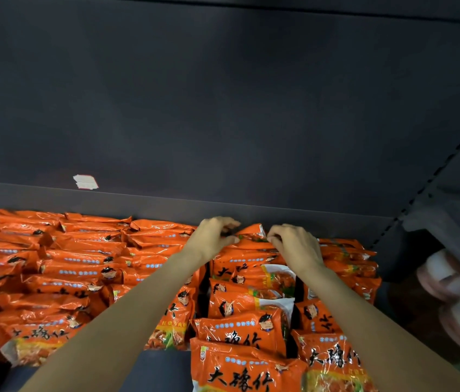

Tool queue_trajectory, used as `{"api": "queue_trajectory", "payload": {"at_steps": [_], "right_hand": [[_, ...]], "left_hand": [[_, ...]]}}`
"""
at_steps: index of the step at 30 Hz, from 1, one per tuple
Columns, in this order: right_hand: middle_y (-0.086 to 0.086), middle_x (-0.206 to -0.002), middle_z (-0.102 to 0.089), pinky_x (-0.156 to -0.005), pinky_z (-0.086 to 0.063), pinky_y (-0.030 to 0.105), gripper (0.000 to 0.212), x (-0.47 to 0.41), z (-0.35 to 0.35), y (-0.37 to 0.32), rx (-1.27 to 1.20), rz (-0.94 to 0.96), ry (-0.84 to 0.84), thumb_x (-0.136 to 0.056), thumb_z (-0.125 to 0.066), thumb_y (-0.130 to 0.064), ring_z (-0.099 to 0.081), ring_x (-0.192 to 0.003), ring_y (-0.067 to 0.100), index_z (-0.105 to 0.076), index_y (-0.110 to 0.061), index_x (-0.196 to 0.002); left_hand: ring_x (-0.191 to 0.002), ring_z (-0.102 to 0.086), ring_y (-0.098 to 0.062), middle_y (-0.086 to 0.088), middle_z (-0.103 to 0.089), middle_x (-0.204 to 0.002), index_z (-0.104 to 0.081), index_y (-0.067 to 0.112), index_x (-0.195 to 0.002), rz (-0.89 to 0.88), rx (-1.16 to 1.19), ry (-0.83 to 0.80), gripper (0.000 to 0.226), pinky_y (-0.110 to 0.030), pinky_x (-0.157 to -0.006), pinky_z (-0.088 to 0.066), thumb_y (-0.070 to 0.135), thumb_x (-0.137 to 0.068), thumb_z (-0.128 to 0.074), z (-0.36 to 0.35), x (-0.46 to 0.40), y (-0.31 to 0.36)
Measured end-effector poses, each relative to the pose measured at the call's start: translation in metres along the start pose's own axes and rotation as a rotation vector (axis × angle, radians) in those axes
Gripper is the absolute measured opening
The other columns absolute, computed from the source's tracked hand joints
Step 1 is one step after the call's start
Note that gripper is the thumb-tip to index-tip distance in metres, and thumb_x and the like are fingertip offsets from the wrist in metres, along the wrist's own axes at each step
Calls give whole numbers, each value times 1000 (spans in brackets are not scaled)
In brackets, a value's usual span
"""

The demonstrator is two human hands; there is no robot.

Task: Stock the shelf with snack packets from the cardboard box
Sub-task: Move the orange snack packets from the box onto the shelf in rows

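Reaching to the back of the shelf (251,206), both hands work on one orange snack packet (252,233) that stands at the rear of a middle row. The left hand (213,237) has its fingers curled over the packet's left top edge, and the right hand (293,244) pinches its right top edge, so each grip is closed on that same packet. The packet sits just in front of the dark back panel (223,108), touching the packets stacked in front of it.

The step in hand looks like seating this packet upright at the back of its row. To do it well, keep both top corners level so the packet does not twist, press it back until it meets the panel, and let the row in front hold it up before letting go. The film is glossy and likely slippery, so a firm pinch on the sealed edge should serve better than squeezing the filled middle.

Rows of the same orange packets (67,267) fill the shelf to the left, and another row (347,264) stands to the right. A white label (85,181) sticks to the back panel. The cardboard box is not in view.
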State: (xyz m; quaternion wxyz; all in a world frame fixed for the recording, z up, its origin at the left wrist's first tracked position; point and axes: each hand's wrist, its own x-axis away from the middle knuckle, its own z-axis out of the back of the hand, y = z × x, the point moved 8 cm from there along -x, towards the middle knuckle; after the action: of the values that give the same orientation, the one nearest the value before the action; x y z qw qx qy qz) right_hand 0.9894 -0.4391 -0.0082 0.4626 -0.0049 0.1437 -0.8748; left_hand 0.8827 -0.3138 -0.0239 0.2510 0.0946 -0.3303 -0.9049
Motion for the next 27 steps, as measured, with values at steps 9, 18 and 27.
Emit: {"api": "queue_trajectory", "payload": {"at_steps": [9, 18, 27], "right_hand": [[-5, -124, -56, -82, -53, 33, 42, 4, 22, 3, -213, 9, 52, -91, -58, -31, -58, -107, 14, -49, -31, -131], [-4, -128, -50, -95, -46, 32, 33, 9, 0, 15, 70, -87, -39, -95, -49, -32, -45, -118, 16, -57, -26, -126], [-4, -134, -50, -101, -40, 32, 39, 3, -6, -9, 15, 36, -65, -98, -45, -27, -46, -122, 15, -44, -26, -137]], "left_hand": [[-93, -66, -18, 3, -73, -93, -70, 24, -98, -62, -199, 248, 14, -39, -92, -46, 28, -89, -60, 20, -8, 26], [-107, -62, -21, 0, -68, -112, -64, 23, -113, 73, -239, 11, 26, -40, -94, -49, 21, -87, -63, 1, -9, -10], [-94, -66, -22, -4, -71, -99, -70, 19, -100, 89, -78, 88, 17, -37, -87, -53, 13, -87, -61, -2, -13, -1]]}}
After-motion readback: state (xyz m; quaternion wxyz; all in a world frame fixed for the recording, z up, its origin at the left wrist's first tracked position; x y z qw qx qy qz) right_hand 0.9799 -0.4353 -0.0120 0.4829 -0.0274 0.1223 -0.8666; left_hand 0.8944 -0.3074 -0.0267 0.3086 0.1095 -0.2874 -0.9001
